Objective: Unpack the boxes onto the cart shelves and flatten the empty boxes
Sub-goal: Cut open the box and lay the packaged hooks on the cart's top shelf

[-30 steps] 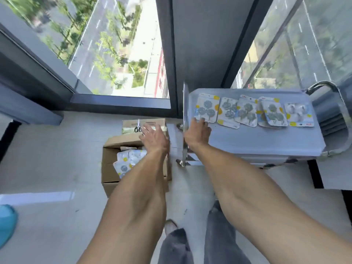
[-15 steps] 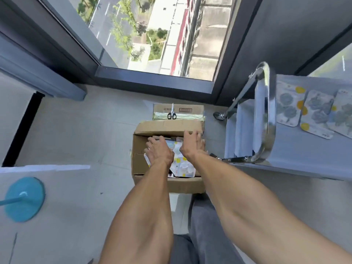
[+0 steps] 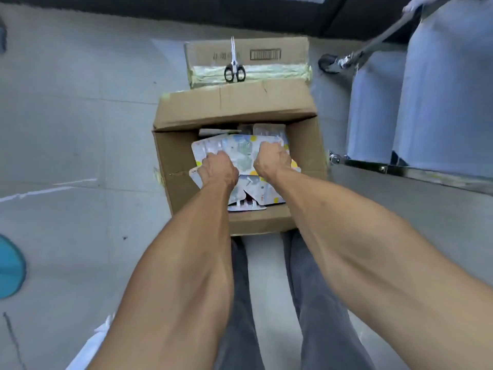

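Cardboard box [image 3: 234,166]: open on the floor at the person's feet, in easy reach.
Contents: flat blister packs [image 3: 241,153], loosely heaped.
Left hand [image 3: 217,170]: fingers curled down onto the packs, apparently gathering.
Right hand [image 3: 272,161]: likewise gripping packs.
Sealed box [image 3: 248,62]: beyond, with scissors [image 3: 234,68] on it.
Cart [image 3: 426,102]: right.

Floor [image 3: 80,129]: pale grey tiles with thin joints, covering most of the view; small dark marks at about 8 o'clock.
Wall base [image 3: 160,6]: a dark band along the top edge, from 10 to 1 o'clock.
Light: soft and even daylight, no hard shadows on the tiles.
Round teal object [image 3: 9,271]: flat on the floor at 9 o'clock, cut by the left edge.
White strip [image 3: 48,188]: a thin pale line on the floor at 9 o'clock.
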Demonstrator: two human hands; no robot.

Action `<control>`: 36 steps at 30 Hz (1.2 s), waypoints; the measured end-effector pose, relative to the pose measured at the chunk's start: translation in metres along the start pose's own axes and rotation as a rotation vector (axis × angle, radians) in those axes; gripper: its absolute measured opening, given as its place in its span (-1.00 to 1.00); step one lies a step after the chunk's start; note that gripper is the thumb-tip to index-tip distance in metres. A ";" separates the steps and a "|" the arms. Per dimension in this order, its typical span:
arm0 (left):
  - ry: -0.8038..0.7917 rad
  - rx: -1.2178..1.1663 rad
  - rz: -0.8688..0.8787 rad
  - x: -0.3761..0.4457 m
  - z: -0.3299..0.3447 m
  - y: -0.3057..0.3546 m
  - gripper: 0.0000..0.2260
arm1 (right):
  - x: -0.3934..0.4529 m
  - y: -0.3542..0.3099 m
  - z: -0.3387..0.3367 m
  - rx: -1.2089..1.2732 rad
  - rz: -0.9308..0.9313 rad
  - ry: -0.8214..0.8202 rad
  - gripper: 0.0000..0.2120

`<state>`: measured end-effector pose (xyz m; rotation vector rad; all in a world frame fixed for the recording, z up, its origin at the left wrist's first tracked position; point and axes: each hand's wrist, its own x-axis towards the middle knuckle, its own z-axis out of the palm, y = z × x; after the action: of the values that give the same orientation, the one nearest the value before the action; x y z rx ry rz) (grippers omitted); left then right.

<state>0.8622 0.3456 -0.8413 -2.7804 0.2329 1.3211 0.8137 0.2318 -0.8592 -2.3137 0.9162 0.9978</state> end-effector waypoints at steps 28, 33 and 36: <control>0.229 0.262 0.167 0.072 0.101 0.027 -0.65 | 0.024 0.053 0.118 0.274 0.601 0.252 -0.67; 0.224 0.328 0.141 0.069 0.106 0.029 -0.67 | 0.029 0.060 0.112 0.410 0.697 0.279 -0.75; 0.234 0.364 0.155 0.066 0.108 0.027 -0.70 | 0.031 0.059 0.109 0.541 0.789 0.236 -0.68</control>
<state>0.8166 0.3240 -0.9606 -2.6342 0.6421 0.8647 0.7371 0.2482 -0.9605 -1.6271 1.9969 0.6123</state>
